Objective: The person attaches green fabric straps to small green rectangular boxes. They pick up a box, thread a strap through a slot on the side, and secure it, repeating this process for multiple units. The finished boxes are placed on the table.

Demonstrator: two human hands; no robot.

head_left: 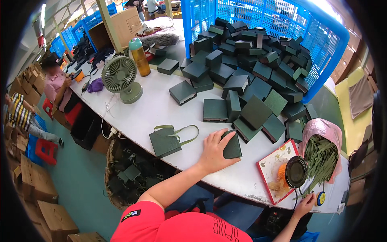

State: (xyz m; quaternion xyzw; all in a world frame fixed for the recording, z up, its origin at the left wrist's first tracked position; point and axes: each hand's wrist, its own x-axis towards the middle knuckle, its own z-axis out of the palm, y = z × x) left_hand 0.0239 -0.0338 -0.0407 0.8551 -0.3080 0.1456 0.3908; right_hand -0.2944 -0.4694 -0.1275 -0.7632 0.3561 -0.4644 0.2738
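The left hand lay spread over a dark green box on the white table, fingers curled on its edge, just in front of the heap of like boxes spilling from a tipped blue crate. A green box with ribbon handles sat near. The right hand pinched the table's edge beside a pink bag of green strips

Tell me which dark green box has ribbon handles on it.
The flat green box lying alone near the table's front edge, just left of the left hand; olive ribbon loops arc off its top. The piled boxes show none.
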